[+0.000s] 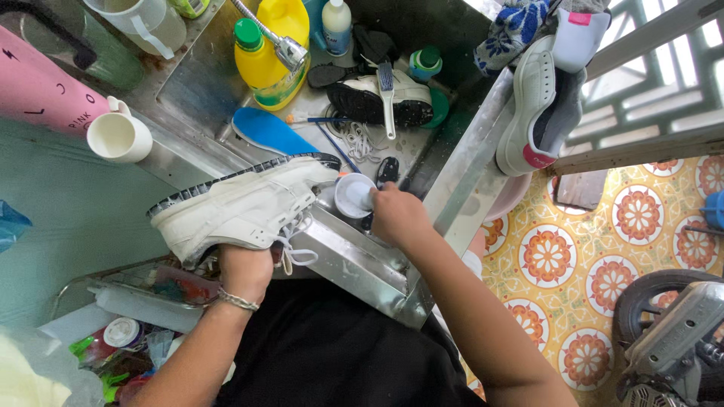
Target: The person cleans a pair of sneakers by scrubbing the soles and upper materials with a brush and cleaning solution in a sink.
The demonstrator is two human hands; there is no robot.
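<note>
A yellow jug (265, 66) with a green cap stands behind the sink beside a white bottle (337, 26) bearing what looks like a blue label.

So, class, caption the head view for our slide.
Left hand holds a white sneaker over the sink; right hand holds a small white cup.

A stainless-steel sink (354, 264) is set against a pale green wall (68, 218). The floor (573, 256) at the right is laid with yellow tiles patterned in orange and white flowers. Daylight is let in through a grey window grille (664, 83).
</note>
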